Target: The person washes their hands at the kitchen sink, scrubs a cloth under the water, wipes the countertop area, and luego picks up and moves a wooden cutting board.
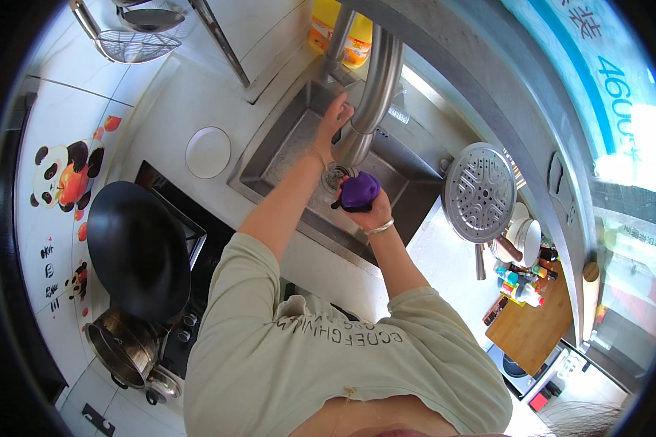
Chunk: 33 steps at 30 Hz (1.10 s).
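Note:
A steel sink (295, 158) lies before me, with water in its basin and a round drain strainer (336, 176) at the bottom. My right hand (369, 210) is closed around a bunched purple cloth (361, 188) with a dark underside, held over the basin near the drain. My left hand (333, 123) is raised beside the thick steel faucet (373, 104), fingers partly bent, near its dark lower part; whether it touches the faucet cannot be told. The faucet's head points down between my two hands.
A white round dish (208, 152) rests on the counter at left, near a black wok (139, 251) on the stove. A perforated steel steamer plate (481, 192) stands right of the sink, by bowls (525, 237), bottles (519, 289) and a wooden board (536, 322). Behind the faucet is a yellow jug (361, 33).

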Each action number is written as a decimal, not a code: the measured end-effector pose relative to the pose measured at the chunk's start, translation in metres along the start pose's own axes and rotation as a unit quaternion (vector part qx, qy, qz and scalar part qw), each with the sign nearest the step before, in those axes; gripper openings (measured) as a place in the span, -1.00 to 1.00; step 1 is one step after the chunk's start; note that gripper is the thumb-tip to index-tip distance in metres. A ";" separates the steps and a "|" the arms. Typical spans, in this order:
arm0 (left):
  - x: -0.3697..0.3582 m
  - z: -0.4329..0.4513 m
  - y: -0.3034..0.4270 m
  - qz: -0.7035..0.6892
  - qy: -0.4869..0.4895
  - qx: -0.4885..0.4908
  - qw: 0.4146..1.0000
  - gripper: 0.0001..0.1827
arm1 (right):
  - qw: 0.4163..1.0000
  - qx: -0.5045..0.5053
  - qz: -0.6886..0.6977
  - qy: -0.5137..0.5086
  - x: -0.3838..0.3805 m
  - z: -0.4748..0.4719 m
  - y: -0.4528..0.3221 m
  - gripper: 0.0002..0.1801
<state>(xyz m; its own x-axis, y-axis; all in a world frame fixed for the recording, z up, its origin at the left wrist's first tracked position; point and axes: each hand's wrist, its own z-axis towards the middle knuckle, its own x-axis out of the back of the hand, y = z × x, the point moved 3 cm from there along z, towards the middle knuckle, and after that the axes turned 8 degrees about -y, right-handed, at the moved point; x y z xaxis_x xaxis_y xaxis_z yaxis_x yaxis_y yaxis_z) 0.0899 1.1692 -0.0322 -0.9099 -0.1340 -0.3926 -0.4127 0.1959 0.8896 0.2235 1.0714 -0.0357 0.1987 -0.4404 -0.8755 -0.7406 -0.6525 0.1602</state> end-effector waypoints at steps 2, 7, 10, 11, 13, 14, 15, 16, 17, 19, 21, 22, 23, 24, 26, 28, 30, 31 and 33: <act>-0.012 -0.043 -0.009 0.229 -0.022 -0.150 0.962 -0.55 | 0.999 0.028 -0.027 0.035 0.000 -0.005 0.005 -0.58; -0.060 -0.127 0.007 0.495 -0.149 -0.223 0.826 -0.74 | 0.994 0.051 -0.057 -0.074 0.004 -0.019 0.013 -0.64; -0.055 -0.129 -0.004 0.494 -0.096 -0.187 0.844 -0.75 | 0.992 0.047 -0.066 -0.099 0.017 -0.011 0.027 -0.64; -0.056 -0.130 -0.009 0.492 -0.096 -0.175 0.848 -0.74 | 0.992 0.046 -0.064 -0.094 0.019 -0.012 0.032 -0.64; -0.059 -0.130 -0.009 0.486 -0.099 -0.153 0.855 -0.72 | 0.993 0.045 -0.059 -0.094 0.021 -0.017 0.036 -0.66; -0.061 -0.130 -0.009 0.483 -0.101 -0.142 0.858 -0.70 | 0.995 0.043 -0.045 -0.080 0.026 -0.017 0.035 -0.65; -0.064 -0.130 -0.008 0.482 -0.103 -0.132 0.860 -0.69 | 0.996 0.041 -0.032 -0.068 0.032 -0.017 0.034 -0.64; -0.066 -0.130 -0.007 0.480 -0.105 -0.123 0.862 -0.67 | 0.996 0.035 -0.035 -0.069 0.037 -0.014 0.032 -0.64; -0.068 -0.130 -0.008 0.468 -0.102 -0.134 0.868 -0.65 | 0.996 0.029 -0.038 -0.070 0.041 -0.011 0.030 -0.63; -0.068 -0.131 -0.013 0.445 -0.088 -0.152 0.878 -0.61 | 0.995 0.026 -0.062 -0.068 0.043 -0.013 0.031 -0.61; -0.070 -0.131 -0.016 0.409 -0.073 -0.180 0.892 -0.57 | 0.992 0.044 -0.104 -0.062 0.045 -0.019 0.030 -0.60; -0.071 -0.131 -0.016 0.390 -0.067 -0.193 0.898 -0.55 | 0.990 0.055 -0.110 -0.062 0.050 -0.020 0.029 -0.60; -0.072 -0.132 -0.018 0.380 -0.077 -0.163 0.907 -0.56 | 0.989 0.066 -0.117 -0.063 0.055 -0.020 0.027 -0.61; -0.071 -0.133 -0.019 0.372 -0.087 -0.133 0.915 -0.57 | 0.987 0.077 -0.123 -0.064 0.054 -0.019 0.027 -0.61; -0.069 -0.134 -0.026 0.351 -0.079 -0.093 0.928 -0.59 | 0.991 0.055 -0.124 0.018 0.058 -0.022 0.030 -0.57; -0.059 -0.132 -0.044 0.329 -0.038 -0.078 0.940 -0.60 | 0.986 0.027 -0.136 0.094 0.060 -0.021 0.035 -0.53; -0.044 -0.120 -0.059 0.330 -0.049 -0.048 0.941 -0.64 | 0.973 0.007 -0.156 0.170 0.067 -0.020 0.033 -0.49; -0.031 -0.115 -0.060 0.332 -0.050 -0.032 0.941 -0.66 | 0.979 -0.017 -0.158 0.131 0.063 -0.026 0.033 -0.49; -0.021 -0.116 -0.057 0.280 -0.112 -0.050 0.952 -0.64 | 0.984 -0.061 -0.159 0.054 0.053 -0.049 0.025 -0.49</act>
<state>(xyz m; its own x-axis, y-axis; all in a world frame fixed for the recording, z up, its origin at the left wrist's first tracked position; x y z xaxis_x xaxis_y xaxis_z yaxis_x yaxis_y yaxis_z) 0.1370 1.0477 -0.0472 -0.9768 0.1774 0.1197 0.1358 0.0813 0.9874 0.2470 1.0012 -0.0553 0.4790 -0.2607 -0.8382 -0.5487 -0.8342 -0.0541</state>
